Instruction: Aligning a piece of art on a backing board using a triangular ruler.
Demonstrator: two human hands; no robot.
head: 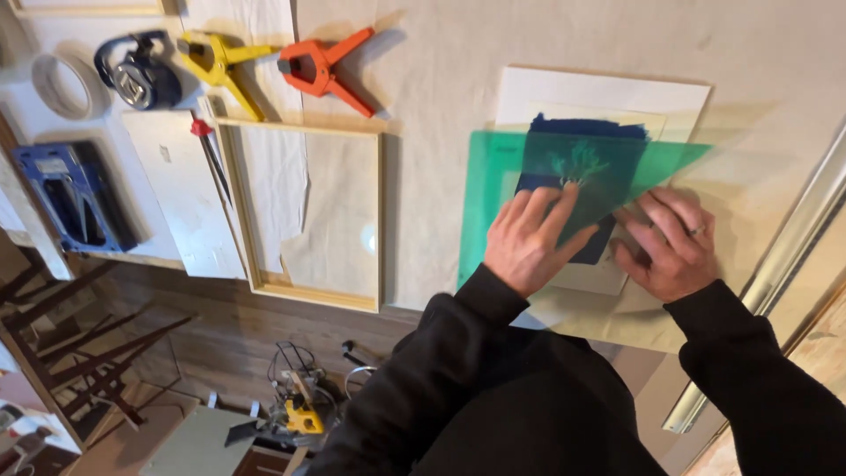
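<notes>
Both hands lie spread and flat: left hand pressing a green transparent sheet over a dark blue print, right hand just beside it, on the cloth-covered bench.

Your left hand lies flat, fingers spread, on a translucent green sheet; your right hand presses its right part, ring on one finger. The sheet lies tilted over a dark blue print bearing a pale plant shape. The print sits on cream paper, on a white board, all flat.
</notes>
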